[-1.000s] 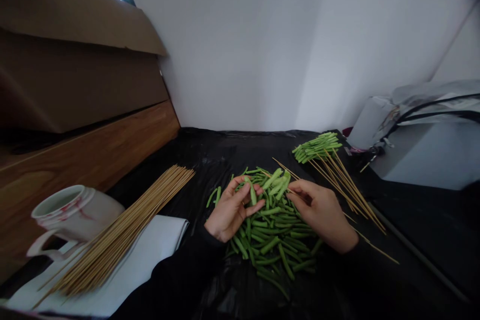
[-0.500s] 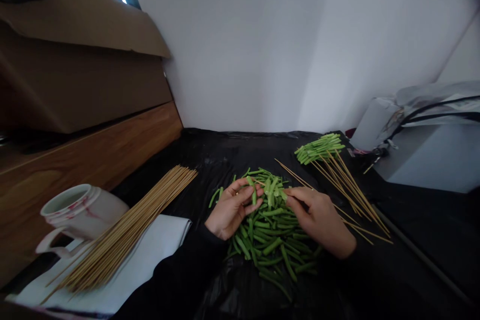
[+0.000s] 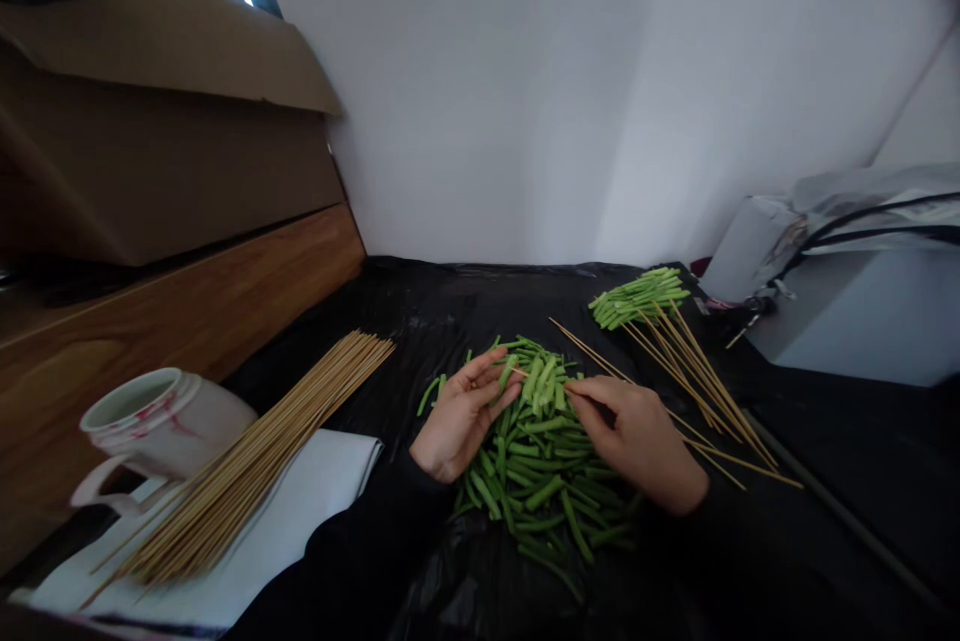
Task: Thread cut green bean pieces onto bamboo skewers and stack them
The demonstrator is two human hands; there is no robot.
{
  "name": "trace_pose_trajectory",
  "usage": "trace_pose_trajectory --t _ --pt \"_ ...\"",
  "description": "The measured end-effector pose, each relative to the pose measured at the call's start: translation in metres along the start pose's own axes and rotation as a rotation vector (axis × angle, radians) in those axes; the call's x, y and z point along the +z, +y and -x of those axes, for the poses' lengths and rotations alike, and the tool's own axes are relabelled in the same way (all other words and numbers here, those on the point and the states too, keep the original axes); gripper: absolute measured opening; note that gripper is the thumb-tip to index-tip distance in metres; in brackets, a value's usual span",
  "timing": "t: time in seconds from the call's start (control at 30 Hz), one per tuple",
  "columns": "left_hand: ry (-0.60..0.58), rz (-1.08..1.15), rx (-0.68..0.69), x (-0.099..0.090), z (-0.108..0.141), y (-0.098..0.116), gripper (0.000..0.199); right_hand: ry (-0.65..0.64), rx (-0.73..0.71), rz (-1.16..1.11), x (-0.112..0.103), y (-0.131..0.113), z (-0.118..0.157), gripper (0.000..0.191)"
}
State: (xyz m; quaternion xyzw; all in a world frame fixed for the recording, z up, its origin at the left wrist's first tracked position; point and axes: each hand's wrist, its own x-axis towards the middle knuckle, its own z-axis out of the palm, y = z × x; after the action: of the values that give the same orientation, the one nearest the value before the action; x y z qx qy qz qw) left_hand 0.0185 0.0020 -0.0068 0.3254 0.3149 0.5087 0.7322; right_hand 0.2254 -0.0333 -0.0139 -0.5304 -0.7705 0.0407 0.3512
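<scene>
Skewer in hand [image 3: 519,372]: we hold it between our two hands, with green pieces [image 3: 545,384] set side by side along it.
Left hand [image 3: 457,418]: we pinch one short bean piece [image 3: 509,369] between thumb and fingers, right by the skewer's left end; we cannot tell whether the point enters it.
Right hand [image 3: 641,436]: our thumb and forefinger press together on the skewer, just right of the row.
Bean pile [image 3: 536,491]: below and between both grips, cut lengths lie heaped on black plastic [image 3: 450,311].
Pale green bundle [image 3: 639,297]: beyond our right grip; loose sticks [image 3: 697,371] fan from it back toward us, right of that hand.
Stick sheaf [image 3: 262,461]: well left of our left grip, slanting across a white cloth [image 3: 322,481].
Mug [image 3: 180,431]: farther left, beside the sheaf, streaked with red.
Cardboard box [image 3: 202,161]: far left of our grips, above a wooden panel [image 3: 292,256].
Pale box [image 3: 862,306]: well right of our right grip.
</scene>
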Motion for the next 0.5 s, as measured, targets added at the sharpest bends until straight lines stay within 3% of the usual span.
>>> trace_pose_trajectory --t 0.17,0.5 --pt "0.003 -0.001 -0.007 0.0 -0.0008 -0.0001 0.038 -0.027 -0.01 0.073 -0.0006 -0.0025 0.0007 0.024" --pt "0.003 -0.056 -0.149 -0.0039 -0.0014 -0.0029 0.028 -0.06 -0.029 0.2 -0.0031 -0.0059 0.0014 0.026"
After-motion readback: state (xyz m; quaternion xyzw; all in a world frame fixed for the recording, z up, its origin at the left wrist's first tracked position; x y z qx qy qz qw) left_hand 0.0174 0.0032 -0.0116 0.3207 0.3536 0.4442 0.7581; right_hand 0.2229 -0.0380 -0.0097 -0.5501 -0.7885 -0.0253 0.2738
